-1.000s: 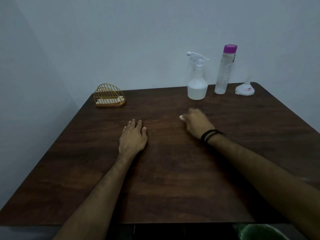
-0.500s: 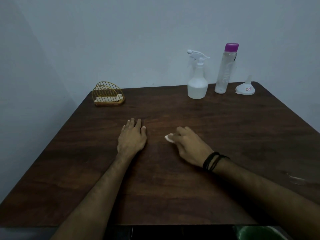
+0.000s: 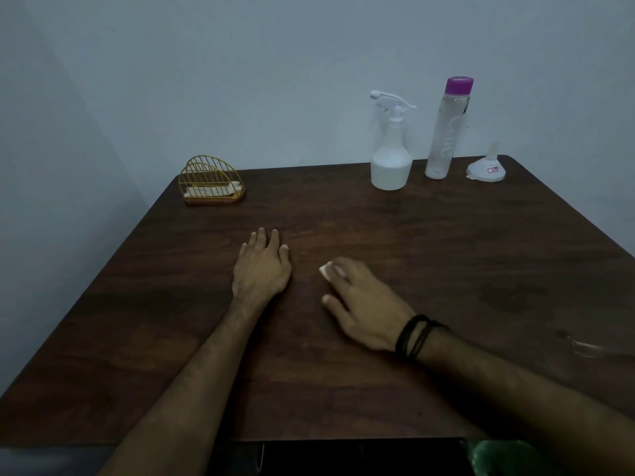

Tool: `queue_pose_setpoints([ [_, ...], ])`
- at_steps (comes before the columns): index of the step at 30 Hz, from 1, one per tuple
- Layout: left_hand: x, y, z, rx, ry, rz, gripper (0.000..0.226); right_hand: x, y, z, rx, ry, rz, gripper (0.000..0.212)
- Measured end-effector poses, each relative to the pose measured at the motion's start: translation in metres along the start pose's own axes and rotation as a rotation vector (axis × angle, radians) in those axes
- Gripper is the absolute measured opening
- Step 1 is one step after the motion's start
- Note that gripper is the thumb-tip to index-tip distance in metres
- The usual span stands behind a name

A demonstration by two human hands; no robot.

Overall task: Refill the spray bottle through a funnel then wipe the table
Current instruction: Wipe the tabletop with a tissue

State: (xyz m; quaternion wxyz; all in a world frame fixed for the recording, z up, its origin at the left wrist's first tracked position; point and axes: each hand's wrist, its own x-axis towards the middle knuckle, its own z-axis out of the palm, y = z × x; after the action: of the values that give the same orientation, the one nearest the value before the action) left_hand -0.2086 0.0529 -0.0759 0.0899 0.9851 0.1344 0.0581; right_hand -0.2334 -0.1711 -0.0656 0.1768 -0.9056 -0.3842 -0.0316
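My right hand [image 3: 366, 304] presses a small white tissue [image 3: 325, 271] flat against the dark wooden table [image 3: 446, 269] near its middle; only a corner of the tissue shows past my fingertips. My left hand [image 3: 262, 267] rests flat on the table just to the left, fingers straight. At the back right stand the white spray bottle [image 3: 391, 156] with its trigger head on, a tall clear bottle with a pink cap [image 3: 446, 128], and a white funnel [image 3: 486, 168] lying mouth down.
A gold wire napkin holder [image 3: 211, 185] with white tissues sits at the back left. A small wet patch [image 3: 584, 347] glistens near the right edge. Walls close in behind and to the left. Something green [image 3: 498, 458] shows below the table's front edge.
My right hand has dragged the tissue from the table's middle back toward me and slightly left. My left hand stayed in place.
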Motion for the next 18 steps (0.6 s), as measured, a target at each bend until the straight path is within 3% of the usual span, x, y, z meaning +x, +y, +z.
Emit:
queue_pose_setpoints([
  [3, 0.000, 0.000, -0.001, 0.020, -0.027, 0.002, 0.058, 0.013, -0.005, 0.005, -0.002, -0.131, -0.004, 0.069],
  [9, 0.002, -0.003, -0.002, 0.039, -0.077, -0.006, 0.060, 0.078, 0.050, 0.000, -0.142, -0.156, 0.225, 0.073],
  [15, 0.017, -0.013, -0.003, 0.051, -0.127, -0.013, 0.060, 0.051, 0.006, 0.014, -0.129, -0.196, -0.055, 0.071],
  [18, 0.017, -0.013, 0.000, 0.042, -0.093, -0.017, 0.059, 0.053, -0.001, 0.019, -0.141, -0.217, -0.107, 0.069],
])
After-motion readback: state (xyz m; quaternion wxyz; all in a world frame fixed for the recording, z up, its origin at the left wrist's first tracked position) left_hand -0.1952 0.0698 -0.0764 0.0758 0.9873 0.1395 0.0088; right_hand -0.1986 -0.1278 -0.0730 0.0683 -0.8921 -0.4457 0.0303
